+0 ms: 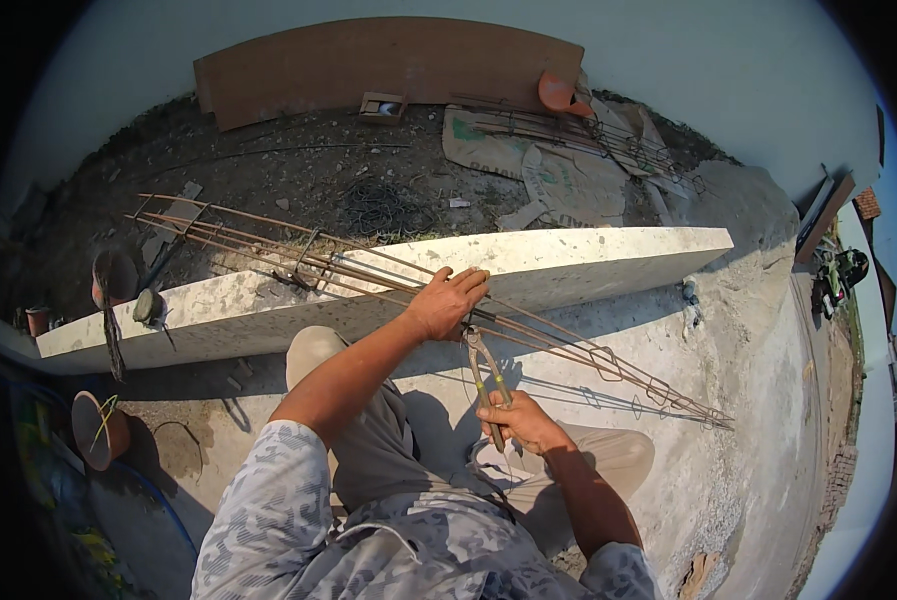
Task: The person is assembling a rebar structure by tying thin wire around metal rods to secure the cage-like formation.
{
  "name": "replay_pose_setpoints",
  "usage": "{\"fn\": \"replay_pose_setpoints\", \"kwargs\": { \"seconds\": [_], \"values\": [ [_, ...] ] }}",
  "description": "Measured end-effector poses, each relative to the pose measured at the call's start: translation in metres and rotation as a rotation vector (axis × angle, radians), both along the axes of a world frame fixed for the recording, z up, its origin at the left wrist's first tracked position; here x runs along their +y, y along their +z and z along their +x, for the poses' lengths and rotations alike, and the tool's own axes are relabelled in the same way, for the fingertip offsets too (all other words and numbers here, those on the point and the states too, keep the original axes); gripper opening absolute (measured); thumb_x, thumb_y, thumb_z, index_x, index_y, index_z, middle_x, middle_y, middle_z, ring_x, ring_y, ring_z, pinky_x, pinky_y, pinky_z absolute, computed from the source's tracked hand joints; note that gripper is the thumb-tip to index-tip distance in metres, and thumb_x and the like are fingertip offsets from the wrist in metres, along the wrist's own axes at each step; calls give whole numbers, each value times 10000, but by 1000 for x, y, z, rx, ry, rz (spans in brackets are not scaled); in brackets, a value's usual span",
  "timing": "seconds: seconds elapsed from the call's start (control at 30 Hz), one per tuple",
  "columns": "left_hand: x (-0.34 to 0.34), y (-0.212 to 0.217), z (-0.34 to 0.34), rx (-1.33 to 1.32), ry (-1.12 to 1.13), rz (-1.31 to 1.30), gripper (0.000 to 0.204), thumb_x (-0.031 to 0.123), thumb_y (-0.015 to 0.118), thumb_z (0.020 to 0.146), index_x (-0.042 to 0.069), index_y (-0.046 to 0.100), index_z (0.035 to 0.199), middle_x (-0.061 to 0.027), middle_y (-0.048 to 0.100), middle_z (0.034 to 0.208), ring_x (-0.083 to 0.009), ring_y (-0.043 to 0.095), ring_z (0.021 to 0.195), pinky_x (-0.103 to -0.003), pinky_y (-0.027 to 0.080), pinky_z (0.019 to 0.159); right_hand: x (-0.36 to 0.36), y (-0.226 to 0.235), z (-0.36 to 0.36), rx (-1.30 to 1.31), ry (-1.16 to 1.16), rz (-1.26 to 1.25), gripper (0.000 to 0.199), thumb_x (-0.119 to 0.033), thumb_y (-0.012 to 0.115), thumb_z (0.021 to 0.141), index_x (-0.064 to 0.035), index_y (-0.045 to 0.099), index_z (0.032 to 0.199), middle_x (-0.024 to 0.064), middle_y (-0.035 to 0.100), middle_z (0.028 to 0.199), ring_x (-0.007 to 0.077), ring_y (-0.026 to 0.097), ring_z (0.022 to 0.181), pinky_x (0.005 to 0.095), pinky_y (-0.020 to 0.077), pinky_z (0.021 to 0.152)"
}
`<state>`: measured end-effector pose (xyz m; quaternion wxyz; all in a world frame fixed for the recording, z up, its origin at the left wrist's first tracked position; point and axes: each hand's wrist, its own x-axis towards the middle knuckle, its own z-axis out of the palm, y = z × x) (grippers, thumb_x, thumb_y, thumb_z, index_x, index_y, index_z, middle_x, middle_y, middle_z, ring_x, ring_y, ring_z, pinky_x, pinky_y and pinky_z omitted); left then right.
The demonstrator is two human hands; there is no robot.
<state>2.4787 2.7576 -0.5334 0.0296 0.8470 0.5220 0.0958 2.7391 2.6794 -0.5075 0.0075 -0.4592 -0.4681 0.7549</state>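
Note:
A long, narrow rebar cage (313, 264), made of thin rusty rods with wire stirrups, lies slantwise across a low pale wall. Its near right end reaches down toward the concrete floor. My left hand (450, 303) is wrapped over the rods near the middle of the cage. Just below that, my right hand (520, 422) grips the handles of steel pincers (474, 342). The pincers point upward, with their jaws right by the rods beneath my left hand. Whether the jaws bite on a wire is too small to tell.
The low wall (608, 242) crosses in front of my knees. Beyond it lie tangled wire (383, 207), paper sacks (568, 185), more rebar cages (628, 145) and a brown board (388, 60). A bucket (101, 430) stands at left; a sand pile (748, 205) rises at right.

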Motion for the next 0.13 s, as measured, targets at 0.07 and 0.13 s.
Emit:
{"fn": "replay_pose_setpoints", "kwargs": {
  "seconds": [0.07, 0.13],
  "values": [
    [3, 0, -1, -14, -6, 54, 907, 351, 845, 631, 53, 451, 1392, -114, 391, 1516, -252, 386, 1398, -470, 349, 1071, -2, -11, 2, 221, -145, -186, 208, -221, 714, 908, -36, 620, 931, 58, 627, 727, 135, 615, 612, 271, 524, 547],
    [-2, 0, -3, -22, -3, 8, 874, 355, 825, 675, 62, 443, 1403, -122, 382, 1522, -255, 381, 1402, -465, 337, 1080, -5, -27, 2, 288, -154, -259, 238, -223, 724, 897, -22, 618, 968, 72, 633, 758, 160, 620, 629, 287, 541, 579]
  ]
}}
